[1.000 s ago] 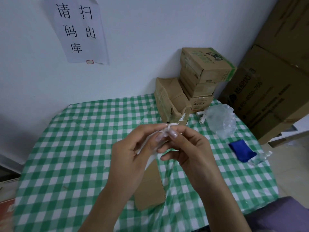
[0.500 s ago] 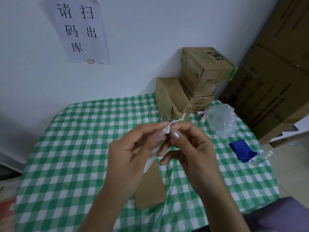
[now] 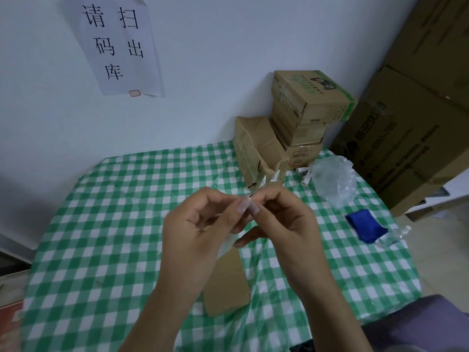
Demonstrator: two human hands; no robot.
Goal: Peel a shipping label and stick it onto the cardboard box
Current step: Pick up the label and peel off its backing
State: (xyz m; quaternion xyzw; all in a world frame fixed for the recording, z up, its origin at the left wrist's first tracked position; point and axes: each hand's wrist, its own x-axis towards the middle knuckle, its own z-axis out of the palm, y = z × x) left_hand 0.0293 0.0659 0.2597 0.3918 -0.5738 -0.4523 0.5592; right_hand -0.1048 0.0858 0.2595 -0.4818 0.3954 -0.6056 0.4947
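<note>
Hands: left hand (image 3: 200, 232) and right hand (image 3: 284, 222) meet at frame centre, thumbs and forefingers pinched shut on a white shipping label (image 3: 227, 243)
Label: mostly hidden between the palms, long axis running 1 to 7 o'clock
Box: flat cardboard box (image 3: 227, 283) lies on the checked tablecloth (image 3: 101, 224) at 6 o'clock, under the hands, long axis 12 to 6
Writing: wall sign (image 3: 115, 44) at 11 o'clock reads 请扫码出库
Around: stacked cartons (image 3: 302, 118) at 1 o'clock; clear plastic bag (image 3: 332, 181) and blue cloth (image 3: 366, 226) at 3 o'clock

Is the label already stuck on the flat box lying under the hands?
No, both the left hand and right hand hold the label above the box.
</note>
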